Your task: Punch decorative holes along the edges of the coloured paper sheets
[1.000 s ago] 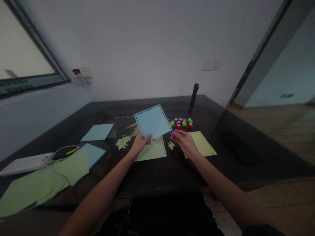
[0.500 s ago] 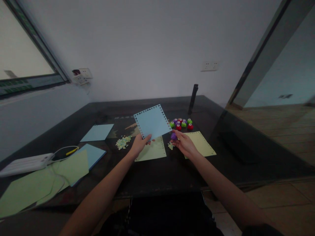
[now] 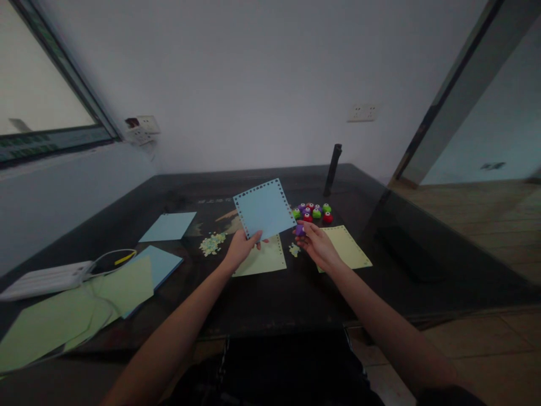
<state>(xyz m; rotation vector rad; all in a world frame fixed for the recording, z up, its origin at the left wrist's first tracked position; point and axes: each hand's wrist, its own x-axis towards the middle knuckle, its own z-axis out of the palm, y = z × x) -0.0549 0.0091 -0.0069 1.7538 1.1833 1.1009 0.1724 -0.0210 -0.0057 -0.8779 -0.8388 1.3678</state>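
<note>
A light blue sheet of paper (image 3: 264,208), its edges lined with small punched shapes, is held tilted above the table. My left hand (image 3: 243,248) grips its lower edge, thumb on top. My right hand (image 3: 316,243) is closed on a purple craft punch (image 3: 300,230) at the sheet's lower right corner; whether the paper sits inside the punch I cannot tell. Underneath lies a pale green punched sheet (image 3: 264,262), partly covered. Another yellowish punched sheet (image 3: 349,248) lies beside my right hand. Several red, green and purple punches (image 3: 316,212) cluster just beyond it.
Paper cutouts lie in a larger pile (image 3: 212,243) and a small pile (image 3: 294,250) on the dark table (image 3: 274,307). Blue sheets (image 3: 168,226), green sheets (image 3: 84,301) and a white power strip with a cable (image 3: 46,280) are at left. A black cylinder (image 3: 332,169) stands at the back.
The blue sheet has shifted slightly to the right in my left hand's grip. My right hand keeps the purple punch at the corner, and the view has moved a little.
</note>
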